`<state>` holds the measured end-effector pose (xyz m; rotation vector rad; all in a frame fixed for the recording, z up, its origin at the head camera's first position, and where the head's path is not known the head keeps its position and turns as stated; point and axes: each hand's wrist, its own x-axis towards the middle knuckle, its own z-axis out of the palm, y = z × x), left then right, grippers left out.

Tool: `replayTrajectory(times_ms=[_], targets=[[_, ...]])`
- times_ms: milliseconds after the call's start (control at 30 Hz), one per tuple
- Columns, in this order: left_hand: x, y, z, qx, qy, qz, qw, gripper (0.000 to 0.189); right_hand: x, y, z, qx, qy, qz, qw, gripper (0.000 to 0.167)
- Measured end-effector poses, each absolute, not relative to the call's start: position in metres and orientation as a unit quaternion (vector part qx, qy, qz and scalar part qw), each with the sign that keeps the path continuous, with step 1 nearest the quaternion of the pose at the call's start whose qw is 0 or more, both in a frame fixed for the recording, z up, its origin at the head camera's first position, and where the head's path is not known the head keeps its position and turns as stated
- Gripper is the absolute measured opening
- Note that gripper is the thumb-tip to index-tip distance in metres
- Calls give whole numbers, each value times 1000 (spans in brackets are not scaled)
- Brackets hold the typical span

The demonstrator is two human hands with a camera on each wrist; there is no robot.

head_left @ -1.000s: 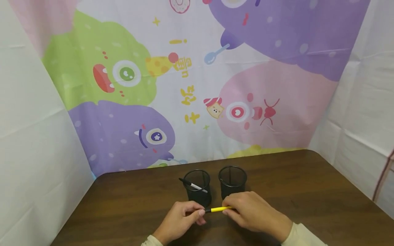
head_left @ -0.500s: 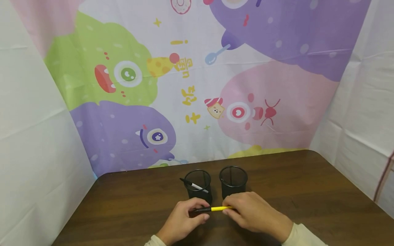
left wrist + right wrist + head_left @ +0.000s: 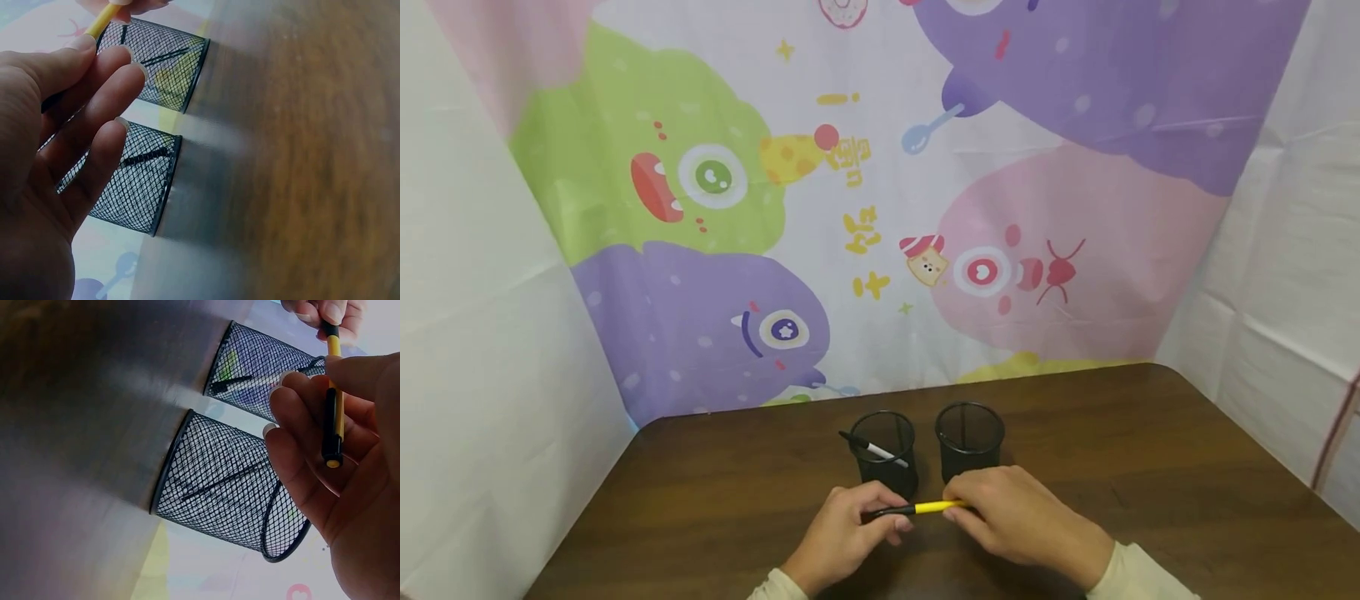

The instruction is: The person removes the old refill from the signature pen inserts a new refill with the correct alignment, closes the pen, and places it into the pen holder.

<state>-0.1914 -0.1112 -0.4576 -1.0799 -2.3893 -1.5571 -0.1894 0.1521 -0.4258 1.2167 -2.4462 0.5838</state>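
Observation:
A yellow pen with black ends point(image 3: 934, 506) is held level between both hands, above the table's front part. My left hand point(image 3: 842, 533) pinches its black end between thumb and fingers. The other end is gripped by my right hand point(image 3: 1026, 525), whose thumb lies along the barrel. In the right wrist view the pen's black clip and yellow-tipped end point(image 3: 332, 440) show against the palm. Just behind the hands stand two black mesh pen cups. The left cup point(image 3: 887, 477) holds a white marker with a black cap point(image 3: 874, 449), leaning over the rim; no pen shows in the right cup point(image 3: 970, 462).
The dark wooden table point(image 3: 737, 475) has rounded far corners. Behind it hangs a white cloth with cartoon monsters point(image 3: 707, 325). Plain white cloth walls point(image 3: 467, 333) close in both sides.
My left hand first slid left along the pen with fingers loosened, baring more of its black part, then closed its thumb on it again. My right hand stays in place.

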Motion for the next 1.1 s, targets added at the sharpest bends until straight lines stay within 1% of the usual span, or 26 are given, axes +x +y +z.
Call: replayTrajectory(times_ms=[233,367,533,833,1100], targets=[[-195,-112,-455,-351,-789,-503,31,12,-190,152,-420,427,-866,205,160,6],[-192,-112,-455,-339,-795,-502,28,11,-189,151,-421,432,-864,199,168,6],[-192,-113,-457,-331,-795,-507,17,11,-189,151,-420,436,-861,202,165,5],[-192,-113,-459,-343,-782,-520,2,13,-189,153,-422,435,-862,197,167,5],[-193,-114,-460,-344,-785,-516,-7,13,-189,153,-424,437,-858,193,188,7]])
